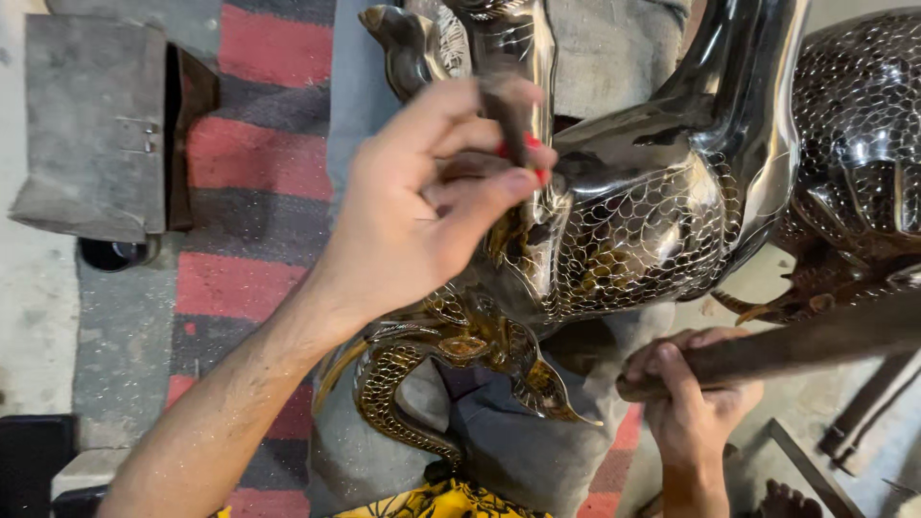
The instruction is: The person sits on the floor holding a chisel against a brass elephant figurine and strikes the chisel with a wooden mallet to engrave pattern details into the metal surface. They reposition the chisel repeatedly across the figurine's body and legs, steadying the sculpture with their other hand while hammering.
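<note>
Where the work stands: by the look of it, mid-way through fine surface work on the scale pattern of the metal animal figure (633, 221), tool tip set against the dark polished flank.
Left hand (413, 211): closed narrowly, thumb and fingertips pinching a small dark tool (508, 115) with a red patch near the grip; tool blurred, tip hidden against the figure.
Right hand (696, 398): wrapped fully round the near end of a long dark wooden handle (815, 345), low at the near right, well apart from the tool; head of the handle out of view.
Figure's place: lying across a grey cloth pad (508, 451), mid-scene, neck toward the far edge, curled ornament (393, 384) hanging near and left.
Next move, as a judgement: steady tool angle needed and a firm brace of the left wrist on the metal; slippery curved surface, so risk of the tip skating across finished scales.
Edges: pointed fin of the ornament just left of the right hand; second patterned figure (859, 125) close on the far right, nearly touching the first.
Open room: more on the left over the striped rug (254, 163), up to the grey block (96, 125); right side crowded, with a metal bar (806, 470) on the floor near the right hand.
</note>
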